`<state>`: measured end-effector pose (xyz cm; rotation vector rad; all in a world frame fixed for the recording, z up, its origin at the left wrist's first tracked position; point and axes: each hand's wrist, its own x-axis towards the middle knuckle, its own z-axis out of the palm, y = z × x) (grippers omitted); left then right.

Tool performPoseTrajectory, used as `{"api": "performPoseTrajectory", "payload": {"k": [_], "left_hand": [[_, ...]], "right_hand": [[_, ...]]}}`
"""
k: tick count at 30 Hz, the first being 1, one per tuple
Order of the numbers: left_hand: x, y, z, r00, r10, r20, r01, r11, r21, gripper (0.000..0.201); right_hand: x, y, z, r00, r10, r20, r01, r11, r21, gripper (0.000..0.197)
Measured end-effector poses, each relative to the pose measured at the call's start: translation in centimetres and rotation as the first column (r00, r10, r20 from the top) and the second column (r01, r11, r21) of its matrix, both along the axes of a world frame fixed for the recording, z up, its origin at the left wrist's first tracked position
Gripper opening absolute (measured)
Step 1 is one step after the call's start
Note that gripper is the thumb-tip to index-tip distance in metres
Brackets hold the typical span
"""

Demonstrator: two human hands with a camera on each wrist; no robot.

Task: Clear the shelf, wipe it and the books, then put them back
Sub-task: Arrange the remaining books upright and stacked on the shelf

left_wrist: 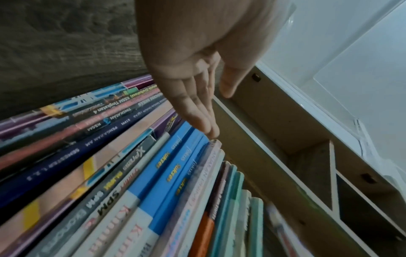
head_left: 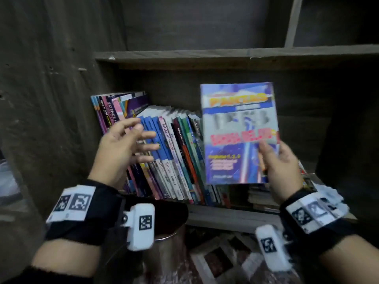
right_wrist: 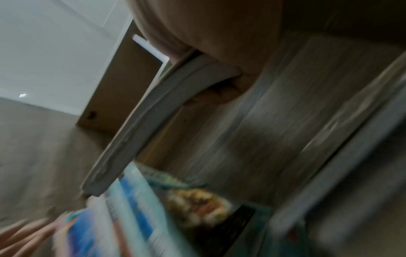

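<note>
Right hand [head_left: 282,160]: held one book [head_left: 239,133] upright by its lower right corner, thumb curled over the front cover, the other fingers hidden behind it.
Book: cover faced the camera, in the air to the right of the row [head_left: 164,152] and in front of the shelf's dark back; the cover print was blurred.
Left hand [head_left: 123,144]: fingers straight and slightly apart, holding nothing; in the left wrist view the fingertips [left_wrist: 208,128] lay at the top edge of the blue spines, contact uncertain.
Row: many books stood spine-out on the shelf [head_left: 231,215], leaning to the left; tall ones at the far left, blue, white, red and green spines toward the middle.
Shelf: a wooden board, the row filling its left and middle part; flat-lying books [head_left: 258,195] sat low at the right, partly behind the held book.
Upper board [head_left: 205,55]: ran across above the row.
Metal can [head_left: 168,247]: stood below the shelf's near edge, between the two wrists.
Right wrist view: heavily blurred; only the book's curved page edge [right_wrist: 140,127] could be made out.
</note>
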<state>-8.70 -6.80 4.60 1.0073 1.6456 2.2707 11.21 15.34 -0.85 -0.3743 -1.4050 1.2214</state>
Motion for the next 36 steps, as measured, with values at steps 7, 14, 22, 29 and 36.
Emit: {"api": "performPoseTrajectory", "payload": {"k": [7, 14, 22, 29, 36], "left_hand": [[-5.2, -0.9, 0.0, 0.946, 0.322, 0.035, -0.321, 0.946, -0.035, 0.021], [-8.9, -2.5, -5.5, 0.847, 0.522, 0.097, -0.479, 0.831, -0.284, 0.021], [-9.6, -1.8, -6.4, 0.824, 0.508, -0.251, -0.563, 0.686, -0.462, 0.046], [-10.8, -0.5, -5.3, 0.917, 0.351, -0.187, -0.39, 0.888, -0.243, 0.068], [-11.8, -0.7, -3.8, 0.899, 0.327, -0.291, -0.426, 0.808, -0.408, 0.073]], "right_hand": [[3.7, 10.6, -2.3, 0.851, -0.324, 0.413, 0.427, 0.885, -0.185, 0.023], [1.8, 7.7, -0.7, 0.278, -0.501, 0.819, 0.539, 0.787, 0.299, 0.044], [-7.2, -4.3, 2.7, 0.777, -0.575, 0.255, 0.214, 0.623, 0.752, 0.037], [-18.7, -12.7, 6.0, 0.786, -0.506, 0.356, -0.231, 0.294, 0.928, 0.051], [-25.1, -12.6, 9.0, 0.685, -0.667, 0.294, -0.323, 0.083, 0.943, 0.05]]}}
